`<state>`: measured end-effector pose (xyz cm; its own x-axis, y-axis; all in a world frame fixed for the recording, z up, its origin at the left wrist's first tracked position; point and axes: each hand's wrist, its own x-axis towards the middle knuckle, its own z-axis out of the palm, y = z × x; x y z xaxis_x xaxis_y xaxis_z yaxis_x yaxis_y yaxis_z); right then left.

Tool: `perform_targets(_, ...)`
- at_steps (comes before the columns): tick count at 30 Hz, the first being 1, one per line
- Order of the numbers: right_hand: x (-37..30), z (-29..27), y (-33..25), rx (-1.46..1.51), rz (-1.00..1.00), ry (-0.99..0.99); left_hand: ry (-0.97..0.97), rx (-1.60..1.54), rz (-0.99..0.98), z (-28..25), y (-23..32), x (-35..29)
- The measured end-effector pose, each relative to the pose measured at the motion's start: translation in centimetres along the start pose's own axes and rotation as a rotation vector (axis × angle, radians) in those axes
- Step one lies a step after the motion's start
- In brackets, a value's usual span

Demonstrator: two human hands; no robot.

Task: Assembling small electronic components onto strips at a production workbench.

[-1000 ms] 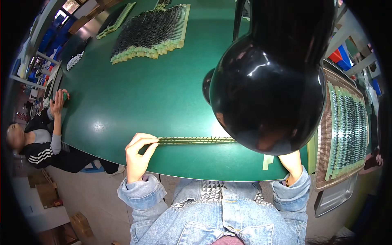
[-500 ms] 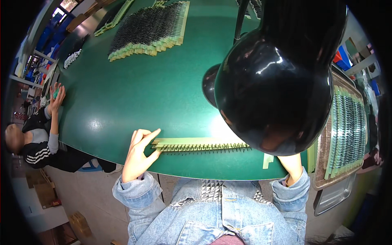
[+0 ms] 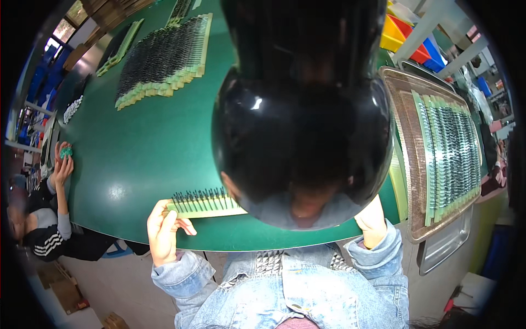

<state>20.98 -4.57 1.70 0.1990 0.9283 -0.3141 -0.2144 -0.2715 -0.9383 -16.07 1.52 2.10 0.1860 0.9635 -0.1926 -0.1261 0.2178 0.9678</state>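
My left hand (image 3: 163, 233) pinches the left end of a pale green strip (image 3: 205, 211) between thumb and fingers. A row of thin black pin-like parts stands along the strip's far edge. The strip's right part disappears behind a glossy black lamp head (image 3: 301, 148). Near the table's front edge, my right hand (image 3: 372, 222) shows only its back and wrist; the lamp head covers its fingers, so what it holds is hidden.
Similar strips lie in a large stack (image 3: 164, 60) on the green table (image 3: 137, 148). At right, a brown mesh tray (image 3: 412, 164) bears more strips, beside plain green strips (image 3: 399, 181). A co-worker's hands (image 3: 63, 167) hold something green at the left edge.
The view has shifted, and the lamp head now covers more of the middle. My left hand has closed from spread fingers onto the strip's end. The strip's black pins now point away from me.
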Motion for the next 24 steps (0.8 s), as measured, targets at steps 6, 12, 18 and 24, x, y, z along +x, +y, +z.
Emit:
perform_targets(6,0.9,0.2,0.8,0.12,0.039,-0.005,0.23,-0.081,0.109,1.8,-1.1,0.9)
perform_targets(12,-0.9,0.2,-2.0,-0.142,-0.185,0.096,0.211,-0.035,0.14,3.7,0.4,1.1)
perform_targets(18,0.0,-0.2,0.9,0.095,-0.1,0.029,0.164,-0.045,0.099,2.4,-0.5,0.4)
perform_targets(24,0.6,-0.3,0.7,0.044,-0.142,0.021,0.159,-0.041,0.108,2.5,-0.6,0.9)
